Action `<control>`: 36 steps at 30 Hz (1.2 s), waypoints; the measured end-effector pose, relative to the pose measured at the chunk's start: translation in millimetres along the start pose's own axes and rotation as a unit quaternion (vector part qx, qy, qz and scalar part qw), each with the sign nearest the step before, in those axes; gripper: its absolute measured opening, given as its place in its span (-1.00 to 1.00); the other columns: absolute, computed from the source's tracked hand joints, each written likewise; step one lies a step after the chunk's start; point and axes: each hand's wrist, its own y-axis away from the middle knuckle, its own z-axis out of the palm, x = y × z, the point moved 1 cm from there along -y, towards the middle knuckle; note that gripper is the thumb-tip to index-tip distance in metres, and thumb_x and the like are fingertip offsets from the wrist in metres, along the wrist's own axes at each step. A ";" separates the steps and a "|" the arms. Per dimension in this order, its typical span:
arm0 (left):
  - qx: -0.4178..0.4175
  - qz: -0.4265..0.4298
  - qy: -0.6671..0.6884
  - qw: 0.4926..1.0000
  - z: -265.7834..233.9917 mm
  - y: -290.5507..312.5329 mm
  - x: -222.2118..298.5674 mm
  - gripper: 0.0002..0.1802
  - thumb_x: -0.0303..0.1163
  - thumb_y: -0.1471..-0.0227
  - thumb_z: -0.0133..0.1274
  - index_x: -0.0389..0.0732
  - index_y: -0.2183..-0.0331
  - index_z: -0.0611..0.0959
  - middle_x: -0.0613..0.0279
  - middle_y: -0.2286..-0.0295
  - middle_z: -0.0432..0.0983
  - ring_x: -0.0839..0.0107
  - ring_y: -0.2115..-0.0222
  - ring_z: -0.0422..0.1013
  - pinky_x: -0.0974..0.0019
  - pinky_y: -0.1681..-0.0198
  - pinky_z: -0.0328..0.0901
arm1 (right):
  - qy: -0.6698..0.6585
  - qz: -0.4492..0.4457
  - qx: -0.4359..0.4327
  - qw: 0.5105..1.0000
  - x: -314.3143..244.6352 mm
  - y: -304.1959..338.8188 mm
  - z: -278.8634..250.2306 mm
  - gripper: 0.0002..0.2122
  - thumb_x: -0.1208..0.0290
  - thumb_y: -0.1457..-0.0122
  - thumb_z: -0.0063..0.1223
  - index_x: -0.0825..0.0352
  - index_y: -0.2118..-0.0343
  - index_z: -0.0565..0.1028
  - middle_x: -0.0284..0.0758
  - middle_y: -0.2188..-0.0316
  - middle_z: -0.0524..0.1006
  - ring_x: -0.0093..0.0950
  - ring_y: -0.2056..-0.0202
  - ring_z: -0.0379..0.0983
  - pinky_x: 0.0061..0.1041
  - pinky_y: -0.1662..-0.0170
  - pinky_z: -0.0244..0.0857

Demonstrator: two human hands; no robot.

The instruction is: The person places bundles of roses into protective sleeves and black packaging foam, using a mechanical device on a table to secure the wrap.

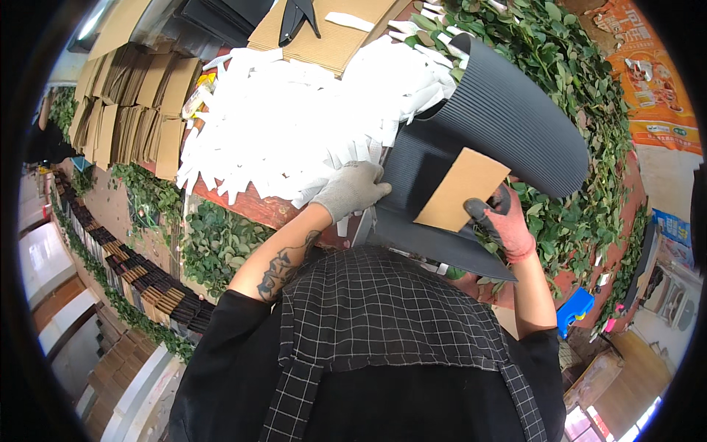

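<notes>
Gripping a tan cardboard rectangle (456, 188) in the right hand (508, 221), with a dark-tipped thumb against the upper face and the other fingers behind, partly out of sight. Holding it over the flat part of a black ribbed sheet (409, 158), right of the left hand (353, 188); impossible to make out whether touching that sheet. Setting its long axis aslant, from near left to far right, with one short end aimed back toward the checked apron (398, 309) and the other toward the curled flap (515, 110). Resting the grey-gloved left hand at the near edge of heaped white strips (265, 125), with fingers partly bent beside the sheet's left border; too covered to tell whether clasping anything. Beneath, a red bench (258, 208); along the right, leafy green stems (596, 147); beyond the strips, a black scissor-like tool (297, 22) on brown corrugated board (346, 46).
</notes>
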 end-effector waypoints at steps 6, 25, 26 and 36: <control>0.007 -0.007 0.039 0.999 2.3 -0.7 -2.2 -0.64 -0.15 0.05 0.02 -0.32 0.46 0.57 -0.02 0.52 0.52 0.18 0.45 0.49 0.18 0.28 0.35 | -0.046 0.138 -0.093 0.985 -41.7 -4.0 -5.4 -0.60 0.30 0.00 0.19 0.44 0.15 0.42 -0.41 0.49 0.51 -0.72 0.60 0.38 -0.76 0.61 0.22; 0.086 0.038 0.012 0.996 7.0 4.7 -5.9 -0.58 -0.11 0.08 0.04 -0.35 0.53 0.53 0.02 0.65 0.47 0.19 0.56 0.46 0.18 0.40 0.33 | 0.166 0.192 0.028 0.967 16.3 -59.9 44.3 -0.76 0.37 0.05 0.09 0.45 0.68 0.41 -0.28 0.76 0.46 -0.51 0.73 0.43 -0.54 0.60 0.29; 0.065 0.025 0.007 0.998 5.3 5.8 -4.2 -0.60 -0.12 0.08 0.03 -0.35 0.51 0.54 0.04 0.65 0.48 0.20 0.56 0.47 0.18 0.39 0.34 | 0.181 0.188 0.003 0.965 12.7 -59.7 46.3 -0.76 0.38 0.05 0.06 0.44 0.69 0.41 -0.29 0.77 0.46 -0.50 0.73 0.43 -0.53 0.60 0.29; 0.166 0.341 -0.185 0.907 -13.3 2.4 16.2 -0.54 -0.11 0.13 0.08 -0.13 0.17 0.54 0.01 0.12 0.40 0.14 0.04 0.30 0.13 -0.01 0.19 | 0.336 0.211 -0.025 0.917 -6.7 -61.1 53.8 -0.70 0.23 -0.01 -0.03 0.46 0.49 0.47 -0.18 0.65 0.52 -0.34 0.60 0.50 -0.42 0.41 0.37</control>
